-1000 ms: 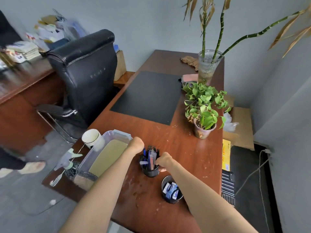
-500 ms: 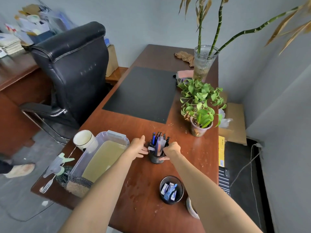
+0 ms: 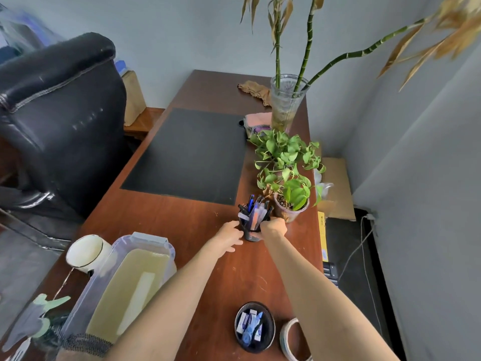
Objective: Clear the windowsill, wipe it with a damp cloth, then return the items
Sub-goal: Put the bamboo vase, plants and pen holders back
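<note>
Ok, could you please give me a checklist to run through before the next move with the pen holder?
1. Right hand grips the pen holder: ok, its fingers curl round the right side.
2. Left hand holds it too: cannot tell; it lies against the left side, but the fingers are unclear.
3. Pens all inside the holder: ok.
4. Room towards the potted plant: not ok; the pot stands close beyond the right hand.
5. Bare desk left of the holder: ok.
6. Small black bowl apart from both forearms: ok; it lies between them.
</note>
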Available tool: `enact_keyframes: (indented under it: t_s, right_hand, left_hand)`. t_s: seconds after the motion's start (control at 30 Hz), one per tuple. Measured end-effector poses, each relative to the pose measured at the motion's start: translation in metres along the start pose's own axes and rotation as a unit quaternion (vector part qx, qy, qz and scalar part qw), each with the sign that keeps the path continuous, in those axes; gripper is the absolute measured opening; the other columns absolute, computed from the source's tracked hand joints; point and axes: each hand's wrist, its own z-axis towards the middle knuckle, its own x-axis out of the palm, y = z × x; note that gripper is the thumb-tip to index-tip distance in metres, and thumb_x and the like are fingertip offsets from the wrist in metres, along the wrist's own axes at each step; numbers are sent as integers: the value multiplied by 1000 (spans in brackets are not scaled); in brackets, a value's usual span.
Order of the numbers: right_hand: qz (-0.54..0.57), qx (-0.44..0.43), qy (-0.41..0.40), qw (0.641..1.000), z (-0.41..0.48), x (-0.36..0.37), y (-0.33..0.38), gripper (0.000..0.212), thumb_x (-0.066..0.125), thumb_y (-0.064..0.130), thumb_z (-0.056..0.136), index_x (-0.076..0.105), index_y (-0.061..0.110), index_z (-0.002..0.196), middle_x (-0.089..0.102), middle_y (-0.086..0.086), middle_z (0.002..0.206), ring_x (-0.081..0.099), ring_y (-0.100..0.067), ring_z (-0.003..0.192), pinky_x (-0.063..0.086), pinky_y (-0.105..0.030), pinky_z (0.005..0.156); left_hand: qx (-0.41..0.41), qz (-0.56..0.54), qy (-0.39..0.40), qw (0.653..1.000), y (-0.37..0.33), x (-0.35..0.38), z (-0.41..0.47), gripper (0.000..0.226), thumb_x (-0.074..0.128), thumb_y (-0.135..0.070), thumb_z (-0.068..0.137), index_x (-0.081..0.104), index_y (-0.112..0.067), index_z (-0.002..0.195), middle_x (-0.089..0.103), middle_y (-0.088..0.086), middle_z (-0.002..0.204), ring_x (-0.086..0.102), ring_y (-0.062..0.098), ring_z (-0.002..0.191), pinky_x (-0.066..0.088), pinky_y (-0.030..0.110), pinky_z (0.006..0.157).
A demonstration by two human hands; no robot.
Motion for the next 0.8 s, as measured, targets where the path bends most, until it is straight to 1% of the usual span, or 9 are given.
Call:
enact_keyframes:
  t_s: [0.07,0.13,0.23,0.4,0.47,0.53,0.6,0.73,0.8]
  right_hand:
    - [44,29,15,998,10,0,1,26,79,0,71,62,5,90,67,-8,114,51,-9,87,53,-22,77]
    - [94,34,17,995,9,-1,4,34,72,-9,74,64,-2,107,64,-10,114,57,-14,95,51,-16,59]
    - [98,24,16,995,14,-1,6,36,67,-11,76,63,-1,110,65,-12,117,62,-26,108,53,-30,82]
    - [76,-25,19,997,30,9,0,31,60,-2,83,65,4,113,68,-13,112,67,-34,98,53,-42,90]
    - [83,-23,27,996,32,11,-1,31,59,-3,84,64,4,114,68,-14,110,67,-36,96,56,-44,84]
    - [112,-15,43,993,27,13,2,30,57,-7,86,64,5,113,67,-17,107,68,-41,92,57,-45,74]
    - [116,-9,46,992,26,13,4,27,56,-7,87,64,9,108,67,-17,107,69,-40,88,58,-45,72]
    - [118,8,54,991,24,14,6,19,57,-3,88,60,13,97,68,-12,100,70,-38,86,59,-34,54]
    - [113,8,60,992,23,14,6,18,58,-2,88,60,16,88,68,-12,97,70,-38,86,60,-34,62]
  left_hand:
    - [17,-21,11,1000,-5,3,8,45,39,-7,100,36,-17,143,51,10,135,56,25,117,44,43,97]
    - [24,-31,15,999,-10,4,14,42,37,-9,100,39,-17,141,52,9,133,55,24,117,42,43,98]
    - [30,-30,13,999,-14,3,27,41,38,-9,99,43,-17,139,54,6,132,56,21,114,42,39,96]
    - [34,-35,-14,999,-14,1,40,44,43,-1,94,48,-14,135,57,10,124,56,27,115,43,32,83]
    - [37,-52,-30,998,-15,1,41,42,43,-1,94,48,-14,134,57,10,121,56,28,115,44,32,82]
    - [41,-56,-33,997,-15,1,42,42,43,-2,96,47,-14,136,55,10,128,55,26,116,46,33,86]
    - [41,-53,-33,997,-14,0,43,45,43,-1,96,44,-16,138,52,10,133,54,26,118,47,36,91]
    - [37,-60,-38,997,-13,-1,45,46,44,0,96,42,-15,140,51,11,136,53,27,120,46,41,97]
    - [35,-69,-36,996,-14,-1,42,45,44,-2,97,42,-15,140,50,11,136,54,26,119,45,41,97]
